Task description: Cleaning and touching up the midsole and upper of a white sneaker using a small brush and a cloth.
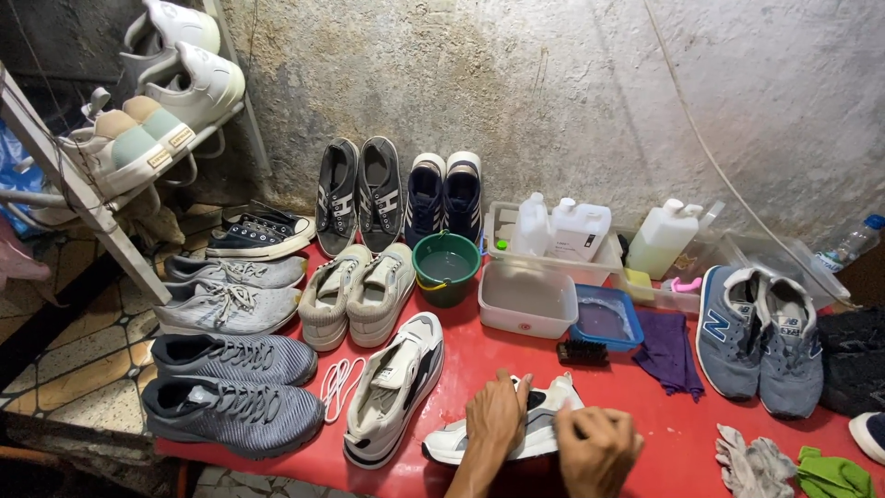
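My left hand (496, 417) lies on top of a white and grey sneaker (546, 409) that rests on its side on the red mat (590, 401), fingers pressed around its middle. My right hand (597, 450) is closed in a fist just right of the sneaker's heel end; what it holds, if anything, is hidden. Its matching white sneaker (395, 387) stands upright just to the left, next to loose white laces (339, 383).
A green bucket (445, 267), a white tub (527, 300), a blue tray (606, 318), a black brush (582, 351) and a purple cloth (668, 351) lie beyond. Jugs (576, 229) stand by the wall. Several shoe pairs ring the mat; a shoe rack (88, 198) stands left.
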